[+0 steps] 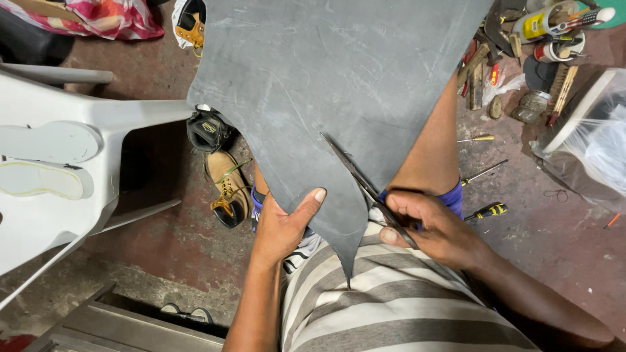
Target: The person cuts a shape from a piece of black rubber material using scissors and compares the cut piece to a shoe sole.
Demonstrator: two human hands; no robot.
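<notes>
A large dark grey sheet of leather or rubber [326, 78] drapes over my lap and knees. My left hand [287, 225] grips its lower edge, thumb on top. My right hand [430, 228] holds a pair of scissors [358, 173], whose blades lie on the sheet, pointing up and to the left. A narrow pointed tail of the sheet hangs down between my two hands, over my striped shirt.
A white plastic chair [98, 130] with two shoe soles [45, 160] on it stands at the left. Tan boots [225, 189] lie on the floor beneath the sheet. Screwdrivers [486, 210], tools and cans [535, 39] crowd the upper right beside a plastic bag [596, 153].
</notes>
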